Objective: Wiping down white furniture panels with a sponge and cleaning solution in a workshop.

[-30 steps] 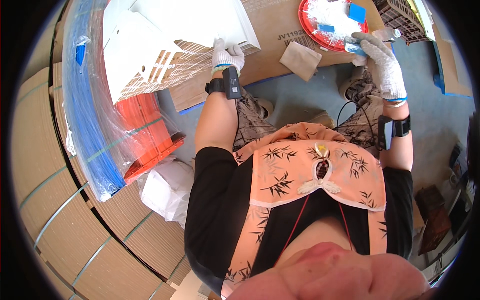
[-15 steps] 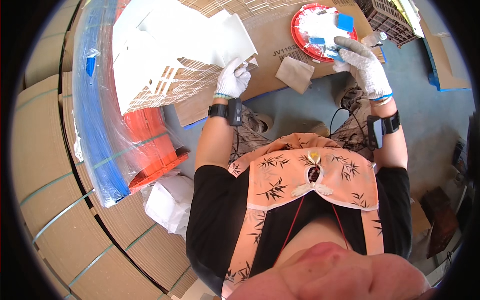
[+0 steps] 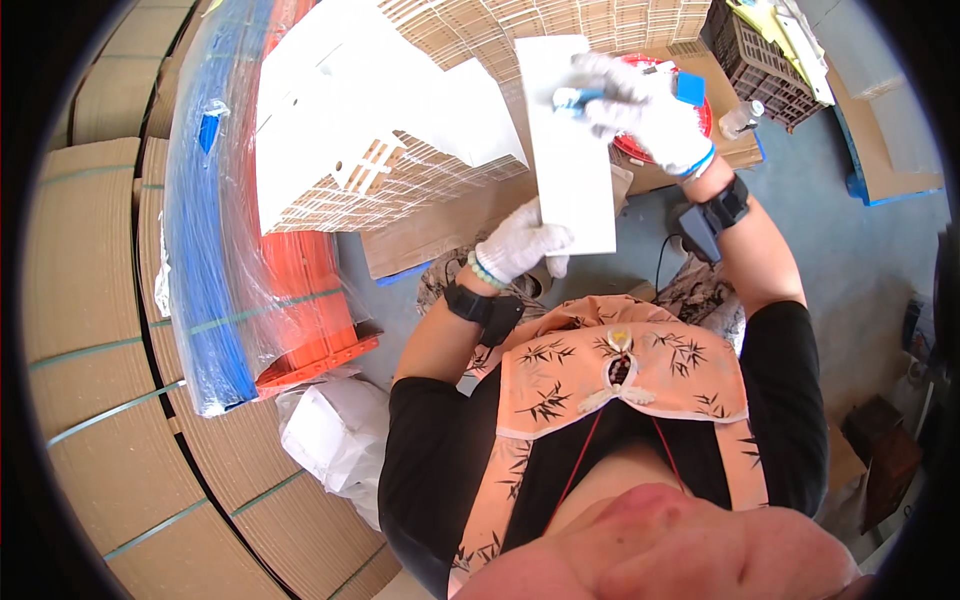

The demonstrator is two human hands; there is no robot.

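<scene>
A long white board point(image 3: 578, 195) stands out in front of me, its near end gripped by my left hand point(image 3: 522, 240) in a white knitted glove, thumb over the face. My gloved right hand point(image 3: 650, 112) is above the board's upper part. Its fingers close on a small blue block point(image 3: 572, 99), blurred by motion, at the board's surface. Behind the right hand, partly hidden, is a round red tray point(image 3: 706, 122) with white paste or powder. Another blue block point(image 3: 690, 88) rests on the tray.
Stacked white boards with brown edges point(image 3: 390, 75) rise at the left of the cardboard-covered table. A clear bottle point(image 3: 740, 120) and a brown crate point(image 3: 770, 65) are at the right. Plastic-wrapped blue point(image 3: 205, 250) and orange point(image 3: 305, 300) parts and strapped cardboard point(image 3: 90, 300) line the left.
My left hand has taken hold of a white board and brought it in front of me. The right hand has moved left from the red tray to the board with a blue block.
</scene>
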